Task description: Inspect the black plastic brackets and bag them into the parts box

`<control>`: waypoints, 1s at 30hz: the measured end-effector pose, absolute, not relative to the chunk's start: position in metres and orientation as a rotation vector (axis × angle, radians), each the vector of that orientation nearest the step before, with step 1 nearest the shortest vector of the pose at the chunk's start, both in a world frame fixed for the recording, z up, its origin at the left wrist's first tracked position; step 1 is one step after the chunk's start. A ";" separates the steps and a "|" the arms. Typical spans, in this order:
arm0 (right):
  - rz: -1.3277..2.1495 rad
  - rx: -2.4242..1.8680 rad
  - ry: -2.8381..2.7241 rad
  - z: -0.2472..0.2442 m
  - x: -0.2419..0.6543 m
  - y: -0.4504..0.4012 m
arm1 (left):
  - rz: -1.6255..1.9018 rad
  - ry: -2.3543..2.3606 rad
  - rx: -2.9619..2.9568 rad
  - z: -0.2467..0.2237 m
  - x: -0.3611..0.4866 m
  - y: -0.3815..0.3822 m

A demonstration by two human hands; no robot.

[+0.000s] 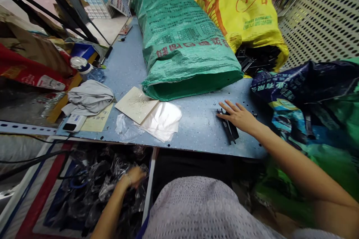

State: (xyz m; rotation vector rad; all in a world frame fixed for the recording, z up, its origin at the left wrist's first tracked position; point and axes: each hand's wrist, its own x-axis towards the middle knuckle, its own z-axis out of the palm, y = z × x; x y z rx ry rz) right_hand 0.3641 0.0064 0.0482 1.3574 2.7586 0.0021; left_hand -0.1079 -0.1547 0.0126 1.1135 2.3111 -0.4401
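My right hand point(237, 116) has its fingers spread over some black plastic parts point(229, 130) near the table's front edge; the fingertips touch or hover just above them. Lower left, my left hand point(136, 176) is over a bin of black pieces in clear plastic bags point(98, 190); its fingers are blurred, and whether they hold anything is unclear. On the blue table point(196, 119), a cream square board point(136, 104) lies beside thin white plastic sheets point(164, 121).
A large green sack point(185, 41) lies across the table's back. Behind it stands a yellow sack point(246, 7) of black parts. A grey cloth point(89, 97) and a bottle point(86, 69) sit left. Dark blue bags point(308, 82) crowd the right, beside a white perforated basket point(322, 22).
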 end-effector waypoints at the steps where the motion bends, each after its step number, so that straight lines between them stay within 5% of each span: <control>1: -0.009 1.302 2.761 0.047 0.365 0.013 | -0.375 2.162 1.200 0.013 -0.101 -0.139; 5: -0.147 1.236 2.691 0.044 0.358 0.020 | 0.262 1.627 1.788 0.014 -0.044 -0.072; 11: -0.570 1.582 2.627 0.030 0.336 -0.002 | 0.802 1.788 1.725 -0.007 0.000 -0.008; 14: -1.456 1.760 2.521 0.019 0.312 -0.012 | 0.882 1.650 1.559 -0.016 -0.023 0.002; 18: -2.573 1.413 2.038 0.011 0.262 -0.024 | 0.909 1.602 1.491 -0.019 -0.043 0.003; 20: -2.495 1.323 2.022 0.014 0.241 -0.027 | 0.947 1.613 1.500 -0.018 -0.046 0.001; 26: -1.231 1.472 2.561 0.037 0.225 -0.026 | 0.869 1.679 2.050 -0.006 -0.050 -0.008; 30: -1.360 1.538 2.561 0.029 0.217 -0.027 | 0.921 1.495 2.287 0.006 -0.039 -0.029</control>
